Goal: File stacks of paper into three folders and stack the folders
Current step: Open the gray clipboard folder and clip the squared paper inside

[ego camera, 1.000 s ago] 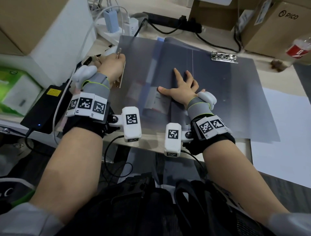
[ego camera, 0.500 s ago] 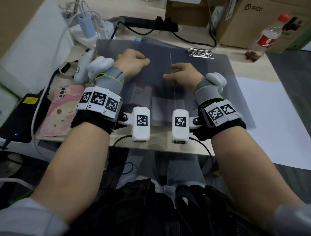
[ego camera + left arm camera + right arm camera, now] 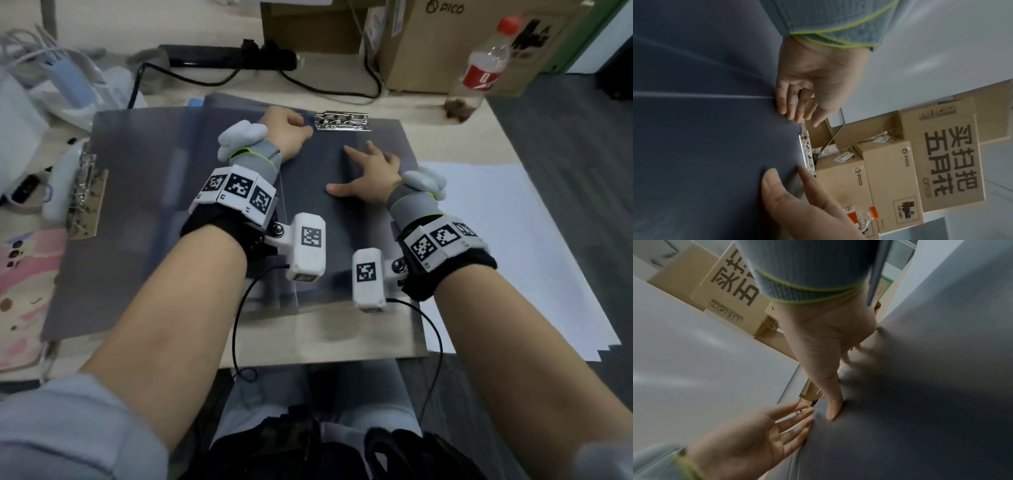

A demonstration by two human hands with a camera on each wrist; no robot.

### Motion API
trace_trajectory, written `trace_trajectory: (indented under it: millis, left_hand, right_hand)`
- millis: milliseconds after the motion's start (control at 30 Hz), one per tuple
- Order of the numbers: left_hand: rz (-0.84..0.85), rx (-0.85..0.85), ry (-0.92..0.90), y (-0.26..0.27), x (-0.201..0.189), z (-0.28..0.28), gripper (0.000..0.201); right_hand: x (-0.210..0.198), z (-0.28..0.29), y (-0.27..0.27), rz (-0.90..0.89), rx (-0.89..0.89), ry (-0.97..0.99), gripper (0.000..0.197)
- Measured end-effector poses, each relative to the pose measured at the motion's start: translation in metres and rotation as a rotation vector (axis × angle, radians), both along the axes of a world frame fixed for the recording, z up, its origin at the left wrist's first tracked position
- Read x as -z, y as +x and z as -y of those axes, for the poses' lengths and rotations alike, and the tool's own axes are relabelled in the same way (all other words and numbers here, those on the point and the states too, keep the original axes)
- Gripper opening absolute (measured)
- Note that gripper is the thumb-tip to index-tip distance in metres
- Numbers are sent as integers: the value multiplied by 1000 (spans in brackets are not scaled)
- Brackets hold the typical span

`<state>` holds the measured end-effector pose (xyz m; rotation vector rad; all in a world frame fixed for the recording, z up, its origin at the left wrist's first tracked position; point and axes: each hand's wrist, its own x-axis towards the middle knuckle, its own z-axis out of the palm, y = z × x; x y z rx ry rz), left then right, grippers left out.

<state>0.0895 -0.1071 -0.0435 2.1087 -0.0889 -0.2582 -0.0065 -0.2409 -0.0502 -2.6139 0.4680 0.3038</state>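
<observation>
Two grey translucent folders lie on the desk. The left folder [image 3: 137,222] has a metal clip [image 3: 84,195] on its left edge. The right folder [image 3: 315,205] overlaps it and carries a silver clip [image 3: 342,120] at its far edge. My left hand [image 3: 287,133] is curled at the left end of that silver clip [image 3: 806,152], and a thin metal piece sits pinched between its fingers [image 3: 791,112] and thumb. Below the clip, my right hand [image 3: 366,171] lies flat with its fingers spread, pressing the right folder [image 3: 920,402]. Loose white paper [image 3: 513,246] lies at the right.
Behind the folders stand a black power strip [image 3: 233,56] with cables, cardboard boxes [image 3: 445,41] and a plastic bottle [image 3: 483,68]. Chargers [image 3: 68,82] and a pink patterned item [image 3: 27,274] sit at the left. The desk's front edge [image 3: 325,346] is close to me.
My left hand left the left folder's clip and crossed right to the silver clip on the right folder. My right hand moved further right on the folder and stays flat on it.
</observation>
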Motion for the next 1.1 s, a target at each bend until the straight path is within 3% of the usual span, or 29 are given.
trace_trajectory:
  millis: [67,167,267,400,700,833,1100]
  left_hand:
    - [0,-2,10,11,7,15,16]
    - [-11,-22,-45,25,14,32,22]
    - [-2,-45,-42,40,16,38,9]
    - [10,-5,-28,58,20,37,30]
    - [201,121,287,70,15,40,36]
    - [130,213,354,78,11,40,35]
    - [249,311,148,70,-31,59,27]
  right_hand:
    - [3,3,1,-4,0,8,88]
    - [5,7,-1,-11,7,31,87]
    - [7,8,0,0,17,41,85]
    - [11,8,3,15,33,61,83]
    - [13,8,4,5,44,101,80]
    - [13,8,3,12,41,120,79]
    - [11,7,1,33,41,131,79]
